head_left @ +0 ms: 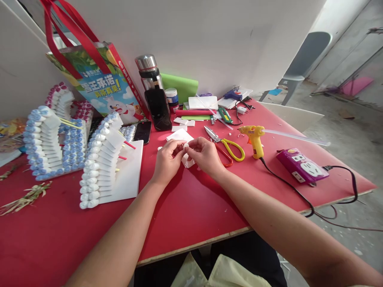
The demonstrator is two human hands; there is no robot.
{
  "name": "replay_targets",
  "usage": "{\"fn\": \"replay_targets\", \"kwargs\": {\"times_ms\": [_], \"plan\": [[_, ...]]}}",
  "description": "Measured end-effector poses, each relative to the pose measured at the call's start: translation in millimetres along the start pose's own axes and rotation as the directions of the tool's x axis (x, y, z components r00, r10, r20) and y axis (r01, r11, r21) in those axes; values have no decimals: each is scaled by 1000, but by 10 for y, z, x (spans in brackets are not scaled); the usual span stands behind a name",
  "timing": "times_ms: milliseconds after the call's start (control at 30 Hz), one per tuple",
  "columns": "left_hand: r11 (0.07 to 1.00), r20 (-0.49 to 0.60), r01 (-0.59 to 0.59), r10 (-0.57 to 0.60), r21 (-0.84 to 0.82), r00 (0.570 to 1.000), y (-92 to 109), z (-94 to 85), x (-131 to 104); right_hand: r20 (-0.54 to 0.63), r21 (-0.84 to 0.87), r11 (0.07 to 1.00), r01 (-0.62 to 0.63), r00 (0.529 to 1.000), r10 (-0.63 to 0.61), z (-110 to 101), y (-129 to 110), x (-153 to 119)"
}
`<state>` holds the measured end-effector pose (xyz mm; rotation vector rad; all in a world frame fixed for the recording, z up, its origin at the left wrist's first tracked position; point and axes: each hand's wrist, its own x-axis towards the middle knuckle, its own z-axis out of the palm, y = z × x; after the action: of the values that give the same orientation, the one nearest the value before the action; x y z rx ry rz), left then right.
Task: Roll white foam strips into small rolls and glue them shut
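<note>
My left hand (pixel 169 159) and my right hand (pixel 206 156) meet over the middle of the red table, fingertips pinched together. Between them is a small white rolled piece (pixel 186 146), partly hidden by the fingers. Under and behind the hands lie white sheets (pixel 180 135). To the right of my right hand, scissors (pixel 229 148) with one yellow and one red handle lie with their blades apart. Left of my left hand stands a curved white model (pixel 103 159) edged with white and blue rolled pieces, on a white board (pixel 131 171).
A yellow glue gun (pixel 253 139) with a long clear stick and a purple power strip (pixel 302 165) sit at the right, their cords crossing the edge. Behind are a flask (pixel 149 71), a black phone (pixel 143 132) and a gift bag (pixel 104 87). More models (pixel 54 143) stand left.
</note>
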<state>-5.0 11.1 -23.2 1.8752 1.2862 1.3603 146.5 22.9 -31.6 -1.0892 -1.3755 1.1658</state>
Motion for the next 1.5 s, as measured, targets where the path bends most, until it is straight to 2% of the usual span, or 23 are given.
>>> {"fn": "replay_targets", "kwargs": {"times_ms": [167,533,767,967,1167,1367,1500], "plan": [[998,-3,-52,52,29,999,22,-26,21,28,-138,990,33,999,-30,-18,-37,-22],[994,-63,61,-67,-91,996,76,3,18,52,-167,984,68,997,-60,-33,-86,-44],[998,-54,48,-50,-30,997,37,14,-1,68,-130,990,48,997,-39,-32,-96,-43],[985,-77,123,-133,-117,988,18,32,-6,53,-177,983,52,998,-43,-44,-81,-23],[956,-35,203,-215,-213,976,-10,35,-12,61,-67,998,6,998,-2,-39,-50,15],[971,-21,183,-189,-156,982,-23,42,-14,61,32,998,-47,997,45,-27,-8,43],[956,-26,198,-208,-218,978,-18,55,-6,50,96,993,-68,997,63,-24,4,59]]}}
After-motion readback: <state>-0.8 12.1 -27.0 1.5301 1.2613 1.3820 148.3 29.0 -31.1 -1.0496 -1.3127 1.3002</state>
